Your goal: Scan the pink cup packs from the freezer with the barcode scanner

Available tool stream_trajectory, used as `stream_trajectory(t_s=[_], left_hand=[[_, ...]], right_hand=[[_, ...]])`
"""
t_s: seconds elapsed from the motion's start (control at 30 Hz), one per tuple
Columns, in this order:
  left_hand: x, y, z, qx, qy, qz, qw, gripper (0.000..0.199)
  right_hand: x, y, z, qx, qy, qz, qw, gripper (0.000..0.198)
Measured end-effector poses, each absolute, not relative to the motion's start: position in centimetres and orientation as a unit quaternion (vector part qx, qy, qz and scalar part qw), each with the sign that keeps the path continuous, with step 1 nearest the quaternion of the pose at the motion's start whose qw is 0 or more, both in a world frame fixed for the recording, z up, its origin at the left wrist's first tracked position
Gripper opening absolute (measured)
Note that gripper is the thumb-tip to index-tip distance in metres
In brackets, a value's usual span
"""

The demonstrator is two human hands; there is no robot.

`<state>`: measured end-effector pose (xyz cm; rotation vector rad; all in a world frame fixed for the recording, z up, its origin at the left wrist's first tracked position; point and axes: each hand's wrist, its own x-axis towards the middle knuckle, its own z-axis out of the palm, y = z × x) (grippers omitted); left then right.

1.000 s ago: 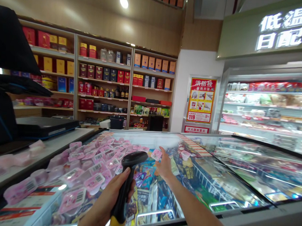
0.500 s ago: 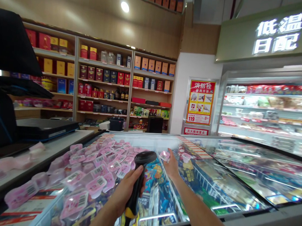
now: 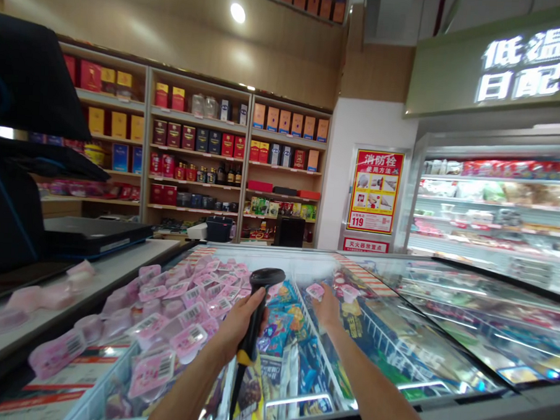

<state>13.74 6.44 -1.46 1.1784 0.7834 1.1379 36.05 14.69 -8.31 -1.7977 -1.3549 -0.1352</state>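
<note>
My left hand (image 3: pixel 242 317) is wrapped round the handle of a black barcode scanner (image 3: pixel 259 314), held upright with its head at the top. My right hand (image 3: pixel 327 308) is closed at a small pink sealed cup (image 3: pixel 315 291), its fingers at the cup's right edge; part of the grip is hidden. Just right of that hand lies another pink cup (image 3: pixel 349 293) on the freezer's glass top. To the left of the scanner, a large heap of pink cups (image 3: pixel 193 296), many with barcode labels showing, covers the glass.
Beneath the glass, the chest freezer (image 3: pixel 395 339) holds bagged goods in wire baskets. A counter (image 3: pixel 154 260) at left bears a black terminal (image 3: pixel 15 211) and several pinkish cups (image 3: pixel 44 295). Shelves of boxes (image 3: pixel 194 138) stand behind; a lit refrigerated case (image 3: pixel 493 213) is at right.
The view has shifted slightly, so the surroundings sit further right. The scanner's head has moved slightly left relative to the freezer. My right hand's raised finger has drawn in beside the cup.
</note>
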Motion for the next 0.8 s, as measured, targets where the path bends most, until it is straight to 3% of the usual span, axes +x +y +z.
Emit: stream_trajectory(t_s=[0.27,0.4,0.57,0.63,0.73,0.8], left_hand=[[12.5,7.4,-1.4,0.517,0.341,0.500,0.605,0.036],[12.1,8.3,-1.3,0.499,0.333,0.501,0.624,0.033],[11.7,8.7,-1.6,0.497,0.333,0.504,0.623,0.034],[11.6,8.5,-1.8,0.491,0.333,0.511,0.623,0.034],[11.5,8.4,-2.0,0.481,0.330,0.515,0.627,0.033],[11.4,8.4,-2.1,0.481,0.335,0.513,0.628,0.034]], right_hand=[[38.5,14.9,-8.1,-0.771,-0.512,-0.103,0.365,0.035],[38.9,13.8,-6.7,-0.794,-0.505,-0.123,0.316,0.041],[36.0,14.2,-4.8,-0.685,-0.583,-0.187,0.394,0.041],[33.9,15.7,-5.0,-0.630,-0.641,-0.120,0.422,0.044],[30.9,18.3,-6.3,-0.620,-0.654,0.082,0.425,0.062],[29.6,19.6,-7.2,-0.606,-0.664,0.124,0.421,0.070]])
